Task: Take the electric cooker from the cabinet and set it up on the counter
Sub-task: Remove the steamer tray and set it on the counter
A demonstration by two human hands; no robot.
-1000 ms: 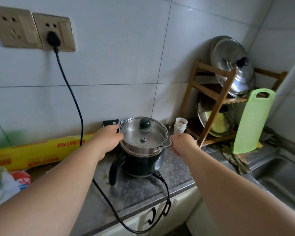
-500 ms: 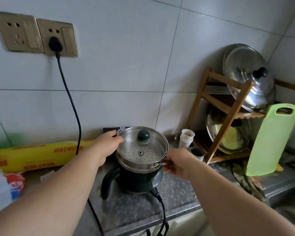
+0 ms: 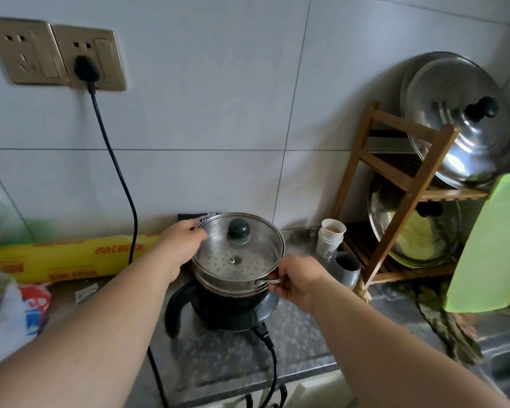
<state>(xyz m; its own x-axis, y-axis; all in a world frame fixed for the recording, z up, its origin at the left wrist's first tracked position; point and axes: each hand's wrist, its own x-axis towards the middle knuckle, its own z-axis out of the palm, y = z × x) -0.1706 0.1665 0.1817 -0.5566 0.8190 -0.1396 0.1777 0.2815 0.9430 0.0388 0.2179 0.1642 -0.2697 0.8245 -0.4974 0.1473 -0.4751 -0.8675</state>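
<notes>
The dark green electric cooker (image 3: 233,310) stands on the speckled counter (image 3: 218,357), its handle pointing front left. A steel steamer tray (image 3: 236,278) with a glass lid and dark knob (image 3: 238,228) sits on top of it. My left hand (image 3: 180,245) grips the tray's far left side handle. My right hand (image 3: 295,278) pinches the small metal handle on the tray's right side. The cooker's black cord (image 3: 115,166) runs up to a plug (image 3: 84,69) in the wall socket.
A yellow cling-wrap box (image 3: 68,257) lies against the wall at left, with bags in front of it. Paper cups (image 3: 330,240) and a grey cup (image 3: 346,267) stand right of the cooker. A wooden rack (image 3: 395,184) holds steel lids, beside a green cutting board (image 3: 489,248).
My right hand has closed on the steamer tray's right handle, and my left hand has shifted onto the tray's left handle. My head has moved closer to the cooker.
</notes>
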